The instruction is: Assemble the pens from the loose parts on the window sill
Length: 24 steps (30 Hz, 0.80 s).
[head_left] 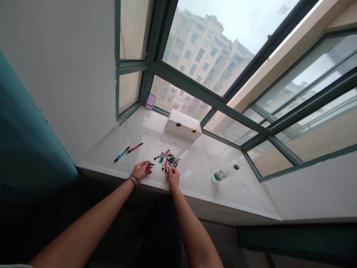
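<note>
My left hand (142,171) is closed on a small dark pen part (151,164), held between thumb and fingers just over the white sill (195,185). Beside it, my right hand (173,178) has its fingers pinched at the near edge of a pile of pen parts (170,159); what they hold is too small to make out. Black, red, blue and clear pieces lie mixed in that pile. To the left of the pile rest a blue pen (122,154) and a red pen (135,147), both looking whole.
A white box (182,130) with two black-and-yellow tabs stands behind the pile, near the window. On the right lies a clear bottle (223,174) with a green cap. A purple packet (150,101) is in the far corner. The sill's front edge runs beneath my wrists.
</note>
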Motion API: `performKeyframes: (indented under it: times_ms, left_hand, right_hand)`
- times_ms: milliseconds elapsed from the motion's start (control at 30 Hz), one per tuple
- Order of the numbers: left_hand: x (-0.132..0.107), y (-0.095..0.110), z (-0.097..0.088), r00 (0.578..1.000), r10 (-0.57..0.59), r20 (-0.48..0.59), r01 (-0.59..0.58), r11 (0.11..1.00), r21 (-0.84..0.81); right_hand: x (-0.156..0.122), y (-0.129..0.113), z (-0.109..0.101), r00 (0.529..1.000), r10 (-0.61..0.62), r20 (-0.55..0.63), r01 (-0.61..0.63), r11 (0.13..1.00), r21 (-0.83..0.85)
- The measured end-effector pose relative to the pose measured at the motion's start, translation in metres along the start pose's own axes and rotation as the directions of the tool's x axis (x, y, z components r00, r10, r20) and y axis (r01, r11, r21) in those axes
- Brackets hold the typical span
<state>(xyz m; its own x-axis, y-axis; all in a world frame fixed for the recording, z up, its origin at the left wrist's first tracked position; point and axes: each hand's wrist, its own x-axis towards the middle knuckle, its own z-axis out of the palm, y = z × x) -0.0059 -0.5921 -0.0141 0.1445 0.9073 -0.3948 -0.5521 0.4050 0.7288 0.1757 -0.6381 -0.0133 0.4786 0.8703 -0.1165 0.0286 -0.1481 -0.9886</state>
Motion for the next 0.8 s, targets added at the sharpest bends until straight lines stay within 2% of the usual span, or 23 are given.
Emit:
performKeyframes:
  times_ms: [200, 367, 500, 667, 800]
  left_hand:
    - [0.0, -0.002, 0.0, 0.999, -0.025, 0.042, 0.022, 0.998, 0.066]
    - [-0.003, -0.002, 0.0, 0.971, -0.089, 0.223, 0.017, 0.952, 0.307]
    - [-0.003, 0.0, 0.001, 0.945, -0.136, 0.299, -0.016, 0.89, 0.456]
    - [-0.006, 0.0, 0.002, 0.917, -0.155, 0.367, -0.092, 0.814, 0.574]
    - [-0.011, -0.001, 0.007, 0.946, -0.086, 0.314, -0.129, 0.786, 0.604]
  right_hand:
    - [-0.007, -0.001, 0.002, 0.995, -0.064, 0.081, 0.074, 0.99, -0.12]
    - [-0.015, -0.001, 0.006, 0.972, -0.068, 0.225, 0.113, 0.974, -0.194]
    - [-0.015, 0.001, 0.006, 0.934, -0.058, 0.352, 0.126, 0.977, -0.173]
    - [-0.01, 0.003, 0.005, 0.924, -0.015, 0.381, 0.065, 0.991, -0.118]
    - [-0.008, 0.005, 0.006, 0.936, -0.008, 0.353, 0.052, 0.992, -0.117]
